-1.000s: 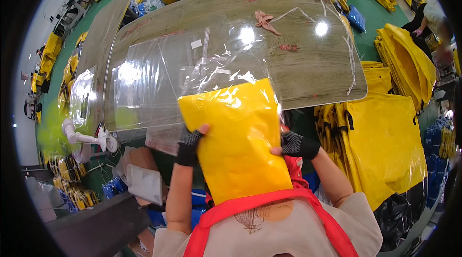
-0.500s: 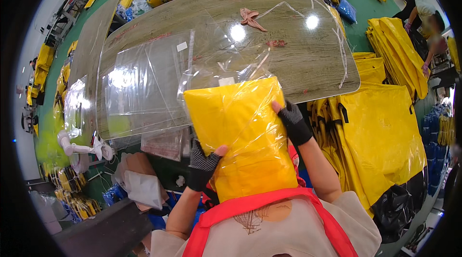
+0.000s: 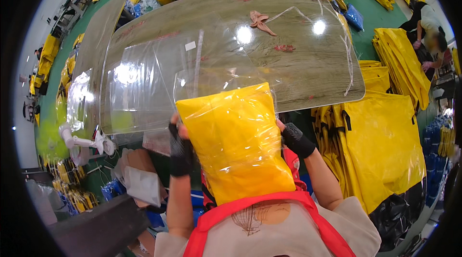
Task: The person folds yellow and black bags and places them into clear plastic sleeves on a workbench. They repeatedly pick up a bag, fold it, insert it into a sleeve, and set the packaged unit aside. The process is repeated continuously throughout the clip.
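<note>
A folded yellow sheet of coated material (image 3: 236, 141) lies inside a clear plastic bag (image 3: 226, 82), held against my front at the table's near edge. The bag's loose clear end reaches past the yellow fold over the tabletop. My left hand (image 3: 180, 148), in a black fingerless glove with grey dots, grips the bag's left side near its upper corner. On the opposite side, my right hand (image 3: 297, 139), gloved the same way, holds the right edge with the thumb showing. The other fingers of both hands are partly hidden.
Flat clear bags (image 3: 144, 79) lie on the left of the wood-patterned table (image 3: 308, 59). A brown cloth scrap (image 3: 261, 22) and white strings rest farther back. Yellow sheets (image 3: 380, 141) hang at my right. A small white fan (image 3: 98, 144) stands left; another person (image 3: 428, 40) works far right.
My left hand has moved up along the bag's left side to near its upper corner. My right hand has slid slightly down the right edge. The bag has tilted and shifted a little left.
</note>
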`<state>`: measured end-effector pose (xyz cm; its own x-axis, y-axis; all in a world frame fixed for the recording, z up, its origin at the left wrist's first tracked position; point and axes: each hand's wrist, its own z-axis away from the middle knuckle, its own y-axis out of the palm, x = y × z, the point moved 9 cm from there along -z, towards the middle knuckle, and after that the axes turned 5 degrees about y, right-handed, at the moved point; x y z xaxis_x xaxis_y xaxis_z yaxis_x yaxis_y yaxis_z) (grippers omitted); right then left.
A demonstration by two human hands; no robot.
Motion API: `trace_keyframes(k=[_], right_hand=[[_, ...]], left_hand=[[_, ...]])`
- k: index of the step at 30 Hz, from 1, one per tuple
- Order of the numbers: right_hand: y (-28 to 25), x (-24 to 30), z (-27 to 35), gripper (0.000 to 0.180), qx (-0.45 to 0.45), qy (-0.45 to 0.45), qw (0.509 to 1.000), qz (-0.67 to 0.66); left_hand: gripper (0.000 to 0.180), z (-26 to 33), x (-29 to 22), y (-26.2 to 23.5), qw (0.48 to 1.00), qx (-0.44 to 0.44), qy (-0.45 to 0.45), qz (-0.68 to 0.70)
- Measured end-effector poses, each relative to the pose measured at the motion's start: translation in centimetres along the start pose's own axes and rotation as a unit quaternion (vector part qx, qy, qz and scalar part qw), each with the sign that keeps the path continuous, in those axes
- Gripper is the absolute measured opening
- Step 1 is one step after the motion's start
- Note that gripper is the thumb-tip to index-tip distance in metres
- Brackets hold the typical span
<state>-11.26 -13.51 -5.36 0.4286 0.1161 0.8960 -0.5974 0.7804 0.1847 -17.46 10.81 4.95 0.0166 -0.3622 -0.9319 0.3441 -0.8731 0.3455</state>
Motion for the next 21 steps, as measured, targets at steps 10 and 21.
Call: trace_keyframes(k=[10, 21], right_hand=[[-2.9, 2.0, -2.5, 0.041, -0.13, 0.029, 0.977, -0.167], [-0.3, 0.1, 4.0, 0.031, -0.087, -0.099, 0.912, 0.388]], left_hand=[[0.047, 1.3, 5.0, -1.9, 0.985, 0.016, -0.006, -0.171], [0.04, -4.3, 4.9, -5.4, 0.992, -0.021, -0.085, -0.089]])
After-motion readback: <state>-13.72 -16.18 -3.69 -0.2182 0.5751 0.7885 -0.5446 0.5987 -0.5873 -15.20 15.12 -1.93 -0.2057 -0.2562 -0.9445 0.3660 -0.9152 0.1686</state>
